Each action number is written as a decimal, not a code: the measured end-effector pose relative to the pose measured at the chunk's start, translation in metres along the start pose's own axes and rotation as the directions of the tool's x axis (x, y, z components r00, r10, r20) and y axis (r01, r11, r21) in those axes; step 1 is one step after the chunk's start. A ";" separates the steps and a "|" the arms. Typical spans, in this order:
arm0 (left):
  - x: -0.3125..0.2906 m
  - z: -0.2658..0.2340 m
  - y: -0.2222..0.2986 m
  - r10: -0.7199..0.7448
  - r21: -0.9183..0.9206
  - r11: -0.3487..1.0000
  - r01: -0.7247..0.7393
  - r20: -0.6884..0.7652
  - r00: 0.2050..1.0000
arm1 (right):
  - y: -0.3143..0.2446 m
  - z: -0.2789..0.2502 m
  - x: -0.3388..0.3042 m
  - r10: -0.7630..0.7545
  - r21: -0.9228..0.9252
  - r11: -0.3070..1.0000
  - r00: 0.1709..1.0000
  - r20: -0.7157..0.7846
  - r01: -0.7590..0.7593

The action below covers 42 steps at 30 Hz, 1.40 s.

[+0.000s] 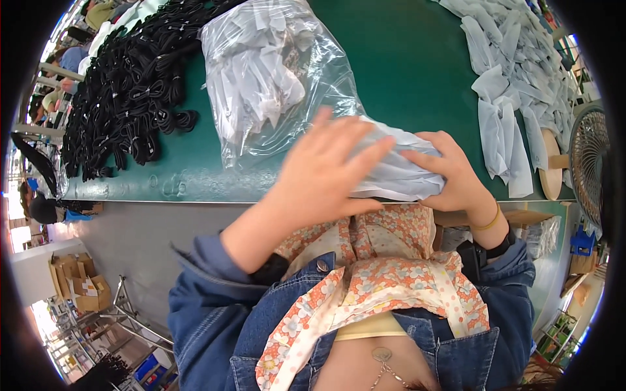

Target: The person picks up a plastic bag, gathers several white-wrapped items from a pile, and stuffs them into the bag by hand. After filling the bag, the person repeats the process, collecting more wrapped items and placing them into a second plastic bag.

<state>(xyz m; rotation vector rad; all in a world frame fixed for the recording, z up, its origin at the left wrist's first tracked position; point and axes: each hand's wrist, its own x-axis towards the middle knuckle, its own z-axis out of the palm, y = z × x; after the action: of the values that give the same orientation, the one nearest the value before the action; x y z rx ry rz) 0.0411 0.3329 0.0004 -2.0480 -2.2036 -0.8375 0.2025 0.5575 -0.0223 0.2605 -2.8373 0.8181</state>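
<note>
Evidently, the work in hand was a loose bundle of pale grey sheets [407, 171] off the near right corner of the clear plastic bag [331, 68]; whether its far end touched the film could not be told. The right hand [456, 174] was narrowed around the bundle's end farther from the bag, thumb and fingers pressing on it, while the left hand [321, 163], blurred, had its fingers spread wide over the side closer to the bag, gripping nothing that showed. Doing this well, I judged, called for the right hand to act as a steady anchor and the left to press lightly with a flat palm, so that the thin, slippery-looking layers lay even rather than fanning out or creasing. Keeping the left fingertips clear of the bag looked wise too, since its film could snag. As for writing, no brand or label could be read: the coiled black cords [140, 91] left of the bag carried small white marks, too tiny to make out, and the pile of similar pale pieces [521, 85] well to its right showed nothing legible. The green tabletop [407, 58] beneath the bag bore only glare and scuff-like marks.
</note>
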 end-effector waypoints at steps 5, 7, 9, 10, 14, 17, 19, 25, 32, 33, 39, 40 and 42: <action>-0.052 -0.040 -0.056 -0.159 0.603 0.753 0.263 -0.221 0.962 | -0.018 0.013 0.011 0.074 0.278 0.960 0.924 -0.375 0.035; -0.060 -0.048 -0.069 -0.158 0.663 0.669 0.335 -0.314 0.936 | -0.043 0.023 0.027 0.105 0.396 0.913 0.878 -0.467 0.101; -0.053 -0.051 -0.073 -0.156 0.557 0.749 0.359 -0.378 0.912 | -0.063 0.032 0.049 -0.191 0.080 0.971 0.936 -0.295 0.224; -0.048 -0.051 -0.071 -0.163 0.439 0.820 0.367 -0.436 0.885 | -0.070 0.038 0.060 -0.195 0.080 0.970 0.935 -0.295 0.228; -0.038 -0.055 -0.064 -0.266 0.120 0.920 0.373 -0.509 0.819 | -0.076 0.057 0.089 -0.216 -0.053 0.976 0.954 -0.207 0.210; -0.036 -0.050 -0.061 -0.256 0.115 0.923 0.367 -0.528 0.810 | -0.076 0.067 0.105 0.010 -0.055 0.998 0.903 -0.428 -0.037; -0.036 -0.045 -0.061 -0.136 0.294 0.895 0.335 -0.535 0.834 | -0.084 0.074 0.111 0.084 -0.106 0.982 0.870 -0.486 -0.154; -0.040 -0.030 -0.059 0.036 0.357 0.909 0.214 -0.579 0.814 | -0.071 0.076 0.127 0.288 0.018 0.947 0.818 -0.499 -0.322; -0.007 -0.001 -0.058 -0.001 0.186 0.981 0.050 -0.257 0.966 | -0.072 0.061 0.142 0.713 0.998 0.067 0.698 -0.062 0.021; 0.005 -0.002 -0.069 -0.123 0.240 0.950 0.198 -0.296 0.947 | -0.071 0.063 0.143 0.714 0.998 0.068 0.697 -0.062 0.019; 0.011 -0.002 -0.106 -0.081 0.420 0.896 0.140 -0.156 0.984 | -0.059 0.079 0.147 0.544 0.113 0.794 0.615 -0.571 -0.597; 0.009 -0.001 -0.108 -0.096 0.441 0.885 0.148 -0.140 0.986 | -0.059 0.080 0.147 0.418 -0.321 0.641 0.667 -0.617 -0.697; 0.006 0.002 -0.107 -0.131 0.397 0.899 0.186 -0.162 0.978 | -0.060 0.088 0.149 0.387 -0.363 0.623 0.677 -0.626 -0.693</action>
<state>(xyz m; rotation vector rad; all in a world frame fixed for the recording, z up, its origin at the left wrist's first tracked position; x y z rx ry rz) -0.0590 0.3394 -0.0386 -1.5908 -2.2576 -0.4454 0.0604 0.4420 -0.0332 -0.8632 -2.4724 0.0004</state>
